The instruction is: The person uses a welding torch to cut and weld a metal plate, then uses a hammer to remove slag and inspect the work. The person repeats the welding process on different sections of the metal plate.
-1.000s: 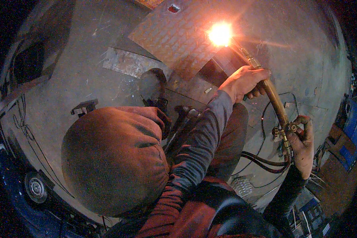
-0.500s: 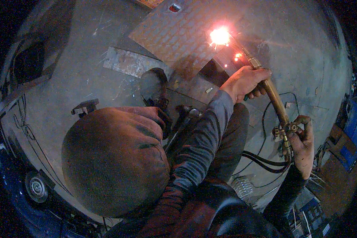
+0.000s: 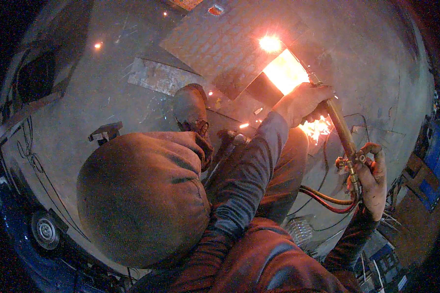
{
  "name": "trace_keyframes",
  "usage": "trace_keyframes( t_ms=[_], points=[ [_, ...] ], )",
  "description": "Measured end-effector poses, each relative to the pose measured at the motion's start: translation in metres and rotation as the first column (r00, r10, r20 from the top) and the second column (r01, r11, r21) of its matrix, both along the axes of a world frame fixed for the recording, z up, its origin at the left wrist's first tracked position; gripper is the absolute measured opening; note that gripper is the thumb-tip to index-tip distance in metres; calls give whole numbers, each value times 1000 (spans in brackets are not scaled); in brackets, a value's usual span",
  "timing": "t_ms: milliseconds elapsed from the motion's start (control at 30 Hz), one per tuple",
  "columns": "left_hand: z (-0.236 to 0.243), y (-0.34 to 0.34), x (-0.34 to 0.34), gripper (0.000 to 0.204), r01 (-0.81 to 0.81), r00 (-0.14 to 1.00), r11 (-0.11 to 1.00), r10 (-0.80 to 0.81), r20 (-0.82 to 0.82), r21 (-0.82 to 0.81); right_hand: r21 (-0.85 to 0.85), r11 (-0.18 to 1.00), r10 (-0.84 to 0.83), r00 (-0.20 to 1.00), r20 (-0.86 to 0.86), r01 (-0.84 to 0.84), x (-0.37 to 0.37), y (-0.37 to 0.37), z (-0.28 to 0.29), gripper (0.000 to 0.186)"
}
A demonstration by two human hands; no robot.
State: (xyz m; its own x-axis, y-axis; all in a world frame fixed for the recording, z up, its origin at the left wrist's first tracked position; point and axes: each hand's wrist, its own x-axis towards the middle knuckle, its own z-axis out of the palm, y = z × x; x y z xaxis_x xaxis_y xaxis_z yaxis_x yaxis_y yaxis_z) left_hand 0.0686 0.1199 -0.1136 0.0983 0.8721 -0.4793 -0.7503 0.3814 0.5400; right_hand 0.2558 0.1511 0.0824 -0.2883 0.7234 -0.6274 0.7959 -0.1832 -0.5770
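A brass cutting torch (image 3: 343, 131) slants from upper left to lower right across my front. My left hand (image 3: 303, 103) is wrapped round its tube near the head. At the other end my right hand (image 3: 371, 183) grips the torch by its valve knobs, thumb and fingers closed about them. A dazzling spot burns at the edge of a patterned steel plate (image 3: 215, 49), just beyond the tip, and its glare hides the cut. Between plate and left hand is a white-hot glow (image 3: 286, 72). Sparks (image 3: 318, 128) burst below the left hand.
Two hoses (image 3: 327, 199) loop from the torch toward my leg. My boot (image 3: 190, 105) stands near a flat metal strip (image 3: 161, 76). Thin cables (image 3: 364, 122) lie on the concrete floor. A blue vehicle with a wheel (image 3: 46, 230) is at lower left.
A large white-hot glow has appeared below the plate's edge, and sparks now scatter across the floor and under my left hand. Both hands and the torch have hardly moved.
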Motion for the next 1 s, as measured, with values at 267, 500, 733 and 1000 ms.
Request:
trace_keyframes(
  t_ms=[267, 500, 733, 1000],
  points=[
    [-5, 1, 6, 36, -9, 999, 1000, 8, -42, -14, 85, 996, 9, 1000, 20, -11, 7, -2, -4, 32],
    [-9, 2, 11, 36, -54, 997, 997, 57, -58, 48, 84, 996, 10, 1000, 5, -10, 12, -2, -4, 35],
    [-6, 0, 10, 38, -34, 998, 999, 36, -48, 42, 111, 994, -12, 1000, -9, 13, 14, -5, -6, 32],
    [-6, 0, 12, 43, -29, 998, 999, 32, -60, 41, 134, 991, 6, 1000, -19, -4, 17, -5, -10, 28]
  ],
)
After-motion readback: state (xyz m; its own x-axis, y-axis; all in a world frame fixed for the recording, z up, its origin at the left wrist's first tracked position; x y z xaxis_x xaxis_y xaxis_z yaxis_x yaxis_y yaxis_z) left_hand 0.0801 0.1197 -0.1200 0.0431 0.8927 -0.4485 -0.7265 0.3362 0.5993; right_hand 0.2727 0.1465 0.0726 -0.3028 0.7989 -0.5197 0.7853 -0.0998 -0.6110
